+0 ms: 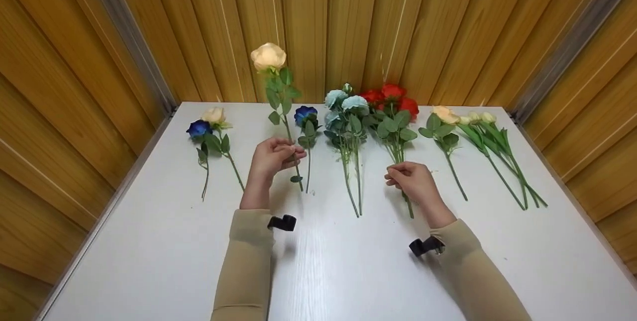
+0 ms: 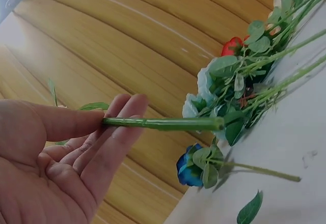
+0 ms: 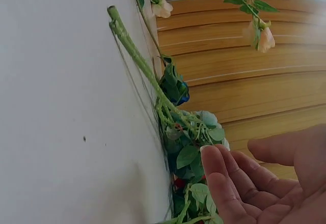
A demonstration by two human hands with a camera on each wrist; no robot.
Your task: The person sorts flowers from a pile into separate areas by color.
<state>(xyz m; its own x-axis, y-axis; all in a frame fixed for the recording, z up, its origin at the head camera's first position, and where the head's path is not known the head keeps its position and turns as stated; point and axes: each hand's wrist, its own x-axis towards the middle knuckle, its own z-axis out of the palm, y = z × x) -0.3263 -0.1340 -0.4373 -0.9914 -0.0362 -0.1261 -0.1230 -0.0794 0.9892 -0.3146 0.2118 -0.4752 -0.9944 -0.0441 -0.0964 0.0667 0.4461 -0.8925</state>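
Note:
My left hand point(image 1: 272, 158) pinches the green stem point(image 2: 168, 124) of a cream rose point(image 1: 268, 56) between thumb and fingers, low on the stem. The rose stands upright above the table, bloom at the top. My right hand point(image 1: 414, 181) hovers over the stems of the red roses point(image 1: 393, 93), its fingers point(image 3: 224, 175) loosely bent and nothing between thumb and fingertips. Between the hands lie light blue flowers point(image 1: 355, 104). A single blue rose point(image 1: 305, 114) rests just right of the left hand, near a small green leaf point(image 2: 249, 208).
On the left side of the white table point(image 1: 164, 261) lie another blue rose point(image 1: 199, 128) and a pale rose point(image 1: 214, 116). To the right are a peach rose point(image 1: 445, 115) and several white tulips point(image 1: 480, 118). A wood-panelled wall point(image 1: 348, 22) stands behind.

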